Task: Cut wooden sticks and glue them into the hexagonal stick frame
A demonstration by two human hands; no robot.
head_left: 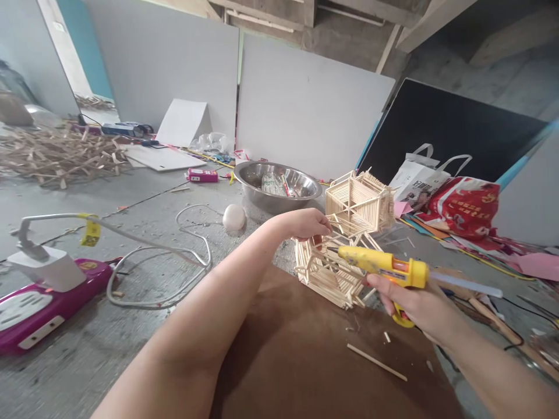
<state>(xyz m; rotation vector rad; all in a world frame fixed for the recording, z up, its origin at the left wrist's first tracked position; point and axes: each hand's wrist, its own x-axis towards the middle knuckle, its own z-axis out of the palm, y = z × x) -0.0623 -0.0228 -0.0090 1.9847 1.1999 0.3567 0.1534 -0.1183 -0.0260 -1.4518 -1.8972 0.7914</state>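
Note:
My right hand [406,299] grips a yellow hot glue gun [384,265], with a translucent glue stick [467,283] out of its back end. Its nozzle points left, just over an openwork model of thin wooden sticks [325,276]. From the left, my left hand [305,224] reaches over this model, fingers pinched at a wooden stick near its top; the fingertips are partly hidden. Right behind stands a six-sided section of stacked sticks [356,203]; I cannot tell whether the two sections are joined. One loose stick [377,362] lies on the brown board [314,361] in front.
A steel basin [279,201] with packets stands behind. At left are a purple power strip [94,276] with a white charger [52,267], a looping cable [205,250] and a round white object [234,217]. A wood pile [56,154] lies farther back; bags [463,203] stand right.

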